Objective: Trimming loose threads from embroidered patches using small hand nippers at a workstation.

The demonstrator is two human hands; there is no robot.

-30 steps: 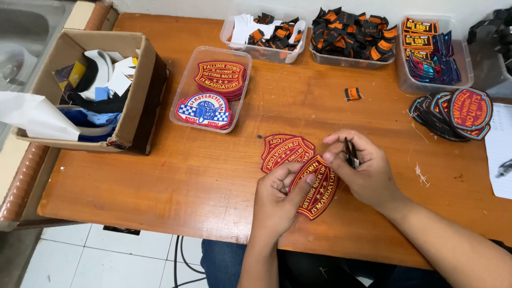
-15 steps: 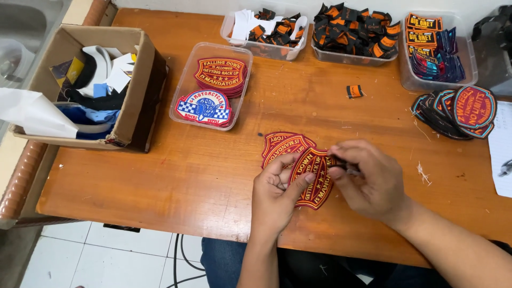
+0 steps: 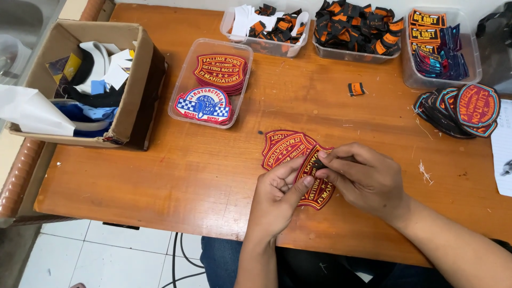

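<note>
Two hands work a red embroidered patch at the near edge of the wooden table.

The left hand (image 3: 277, 194) pinches the shield-shaped patch (image 3: 316, 188) from below, thumb pressed on its stitched face; the right hand (image 3: 362, 178) grasps its upper edge, fingertips closed on a small dark piece. Just behind the patch lies a fanned pile of patches (image 3: 282, 146), flat on the table (image 3: 176, 176). Farther back from the patch stands a clear plastic tray (image 3: 184, 88) with more stitched patches; left of that, a cardboard box (image 3: 136, 80) of folded cloth.
</note>
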